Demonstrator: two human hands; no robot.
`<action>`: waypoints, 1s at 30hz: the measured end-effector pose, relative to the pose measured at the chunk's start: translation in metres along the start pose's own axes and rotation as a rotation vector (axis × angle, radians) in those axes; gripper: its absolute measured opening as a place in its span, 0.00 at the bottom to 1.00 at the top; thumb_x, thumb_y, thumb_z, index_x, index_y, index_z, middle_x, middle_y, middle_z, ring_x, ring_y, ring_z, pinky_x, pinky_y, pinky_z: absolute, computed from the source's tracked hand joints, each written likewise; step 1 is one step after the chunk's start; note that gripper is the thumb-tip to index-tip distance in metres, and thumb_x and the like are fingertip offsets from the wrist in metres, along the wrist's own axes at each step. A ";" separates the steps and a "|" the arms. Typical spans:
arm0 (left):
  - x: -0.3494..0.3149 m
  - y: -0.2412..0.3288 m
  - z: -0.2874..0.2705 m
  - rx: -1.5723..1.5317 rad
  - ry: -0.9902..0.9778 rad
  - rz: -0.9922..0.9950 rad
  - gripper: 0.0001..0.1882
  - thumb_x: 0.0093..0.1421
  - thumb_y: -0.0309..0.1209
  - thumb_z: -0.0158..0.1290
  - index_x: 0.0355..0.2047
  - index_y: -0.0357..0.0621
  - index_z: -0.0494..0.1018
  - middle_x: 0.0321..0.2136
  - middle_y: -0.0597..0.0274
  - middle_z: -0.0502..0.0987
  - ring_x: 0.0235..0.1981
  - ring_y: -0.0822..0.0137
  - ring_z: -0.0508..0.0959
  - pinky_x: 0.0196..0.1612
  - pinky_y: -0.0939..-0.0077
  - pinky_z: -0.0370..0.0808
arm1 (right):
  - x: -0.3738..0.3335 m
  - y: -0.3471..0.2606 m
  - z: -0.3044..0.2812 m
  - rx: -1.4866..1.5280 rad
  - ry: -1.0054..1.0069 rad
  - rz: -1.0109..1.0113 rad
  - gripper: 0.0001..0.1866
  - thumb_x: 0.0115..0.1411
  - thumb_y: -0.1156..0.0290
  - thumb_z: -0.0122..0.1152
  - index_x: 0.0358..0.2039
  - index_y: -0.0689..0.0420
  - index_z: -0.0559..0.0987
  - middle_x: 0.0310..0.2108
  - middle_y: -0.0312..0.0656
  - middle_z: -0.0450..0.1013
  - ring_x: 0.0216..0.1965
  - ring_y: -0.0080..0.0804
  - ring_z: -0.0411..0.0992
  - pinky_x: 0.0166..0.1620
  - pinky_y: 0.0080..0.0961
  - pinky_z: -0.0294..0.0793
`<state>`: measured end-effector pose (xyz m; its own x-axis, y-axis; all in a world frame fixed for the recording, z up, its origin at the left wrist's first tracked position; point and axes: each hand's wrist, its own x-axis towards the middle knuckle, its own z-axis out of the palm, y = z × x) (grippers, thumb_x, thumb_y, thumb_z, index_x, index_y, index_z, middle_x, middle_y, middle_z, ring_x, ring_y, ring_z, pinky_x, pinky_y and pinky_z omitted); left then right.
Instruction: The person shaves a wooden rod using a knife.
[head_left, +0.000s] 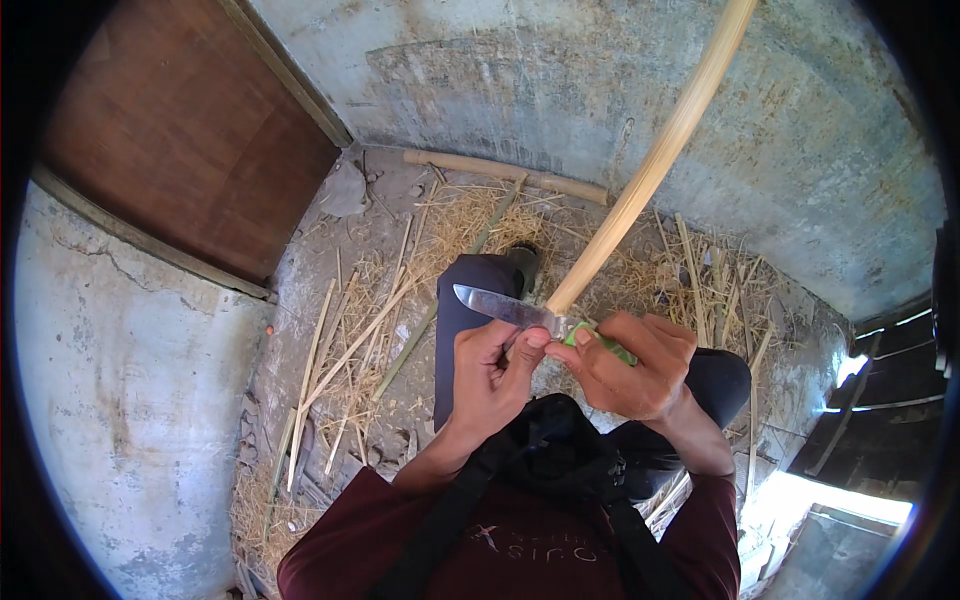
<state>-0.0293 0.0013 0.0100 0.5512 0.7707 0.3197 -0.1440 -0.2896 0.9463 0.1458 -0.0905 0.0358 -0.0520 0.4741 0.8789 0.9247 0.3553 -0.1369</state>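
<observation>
In my right hand [640, 365] is a knife with a green handle [625, 352], the fingers closed around it. Its broad metal blade [500, 306] points left, across the lower end of a long pale bamboo strip [650, 180]. The strip rises from there toward the top right. My left hand [493, 368] is closed in a pinch just under the blade, thumb tip in line with the strip's end. Fingertips and blade hide that end, and the exact grip on it.
Loose bamboo strips [325, 350] and straw-like shavings [465, 222] litter the floor around my legs [462, 330]. A thick pole [510, 176] lies along the base of the far wall [480, 80]. A brown door panel [190, 130] stands at the left.
</observation>
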 end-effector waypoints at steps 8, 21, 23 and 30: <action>0.002 -0.003 0.002 0.003 0.026 -0.018 0.09 0.73 0.28 0.62 0.36 0.32 0.83 0.18 0.70 0.74 0.20 0.85 0.63 0.21 0.79 0.54 | -0.002 0.000 0.000 -0.105 -0.003 -0.036 0.23 0.49 0.64 0.88 0.41 0.52 0.82 0.24 0.32 0.72 0.18 0.25 0.69 0.19 0.21 0.61; 0.010 0.009 0.006 0.114 0.035 -0.011 0.11 0.72 0.30 0.64 0.34 0.35 0.83 0.16 0.67 0.72 0.19 0.83 0.64 0.21 0.77 0.55 | -0.001 0.003 0.001 -0.185 0.057 -0.063 0.15 0.54 0.63 0.85 0.34 0.50 0.83 0.23 0.30 0.71 0.18 0.22 0.69 0.20 0.20 0.59; 0.010 0.009 0.005 0.106 0.017 -0.011 0.11 0.73 0.30 0.62 0.35 0.34 0.82 0.17 0.66 0.73 0.19 0.82 0.65 0.21 0.76 0.58 | -0.001 0.004 0.001 -0.186 0.064 -0.068 0.16 0.54 0.63 0.85 0.34 0.50 0.82 0.23 0.30 0.72 0.18 0.22 0.70 0.20 0.20 0.59; 0.008 0.017 0.002 0.137 -0.036 0.011 0.11 0.76 0.30 0.58 0.38 0.34 0.80 0.19 0.60 0.74 0.19 0.75 0.68 0.24 0.74 0.64 | -0.001 0.008 0.001 -0.187 0.082 -0.089 0.18 0.53 0.63 0.86 0.36 0.49 0.81 0.23 0.30 0.72 0.18 0.23 0.69 0.20 0.20 0.60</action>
<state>-0.0256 0.0015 0.0289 0.5799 0.7466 0.3260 -0.0378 -0.3751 0.9262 0.1530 -0.0874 0.0338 -0.1125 0.3783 0.9188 0.9722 0.2331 0.0230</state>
